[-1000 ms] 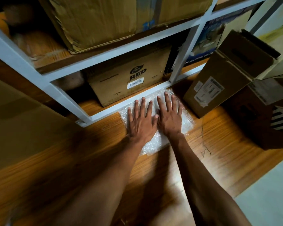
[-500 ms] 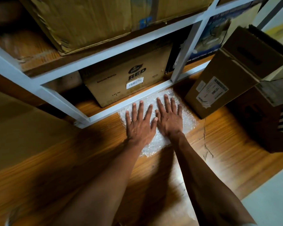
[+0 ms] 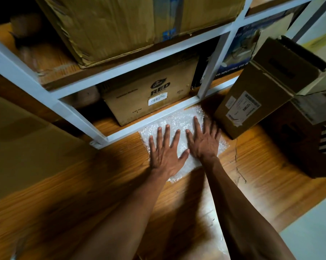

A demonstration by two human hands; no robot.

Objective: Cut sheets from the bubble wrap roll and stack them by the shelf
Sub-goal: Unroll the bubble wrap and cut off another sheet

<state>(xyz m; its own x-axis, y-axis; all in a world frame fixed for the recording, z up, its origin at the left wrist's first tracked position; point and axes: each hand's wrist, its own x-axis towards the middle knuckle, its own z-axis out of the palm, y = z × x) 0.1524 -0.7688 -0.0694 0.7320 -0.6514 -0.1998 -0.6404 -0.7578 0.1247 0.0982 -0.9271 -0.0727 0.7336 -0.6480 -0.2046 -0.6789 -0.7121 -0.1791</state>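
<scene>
1. Compared with the earlier frames, the right hand [image 3: 205, 143] has slid toward 3 o'clock, so the two hands no longer lie tight side by side; only the left thumb tip reaches the base of the right palm.
2. Left hand [image 3: 165, 152]: palm down on the bubble wrap sheets [image 3: 179, 121], fingers straight and fanned apart, pointing to 12 o'clock.
3. Right hand: palm down on the same sheets, fingers straight and spread, the outer ones blurred near the 3 o'clock edge.
4. Bubble wrap sheets: flat on the wooden floor [image 3: 83, 184], their 12 o'clock edge touching the bottom rail of the white shelf frame [image 3: 120, 132]. How many sheets lie in the pile cannot be told.
5. Printed carton [image 3: 150, 94]: on the lowest shelf, at 12 o'clock from the hands, lettered RED with a barcode label.
6. Large carton [image 3: 139, 25]: on the shelf above.
7. Labelled carton [image 3: 261, 94]: tilted, at 2 o'clock, just beside the sheets.
8. Flat cardboard [image 3: 27, 147]: at 9 o'clock, well apart from the sheets.
</scene>
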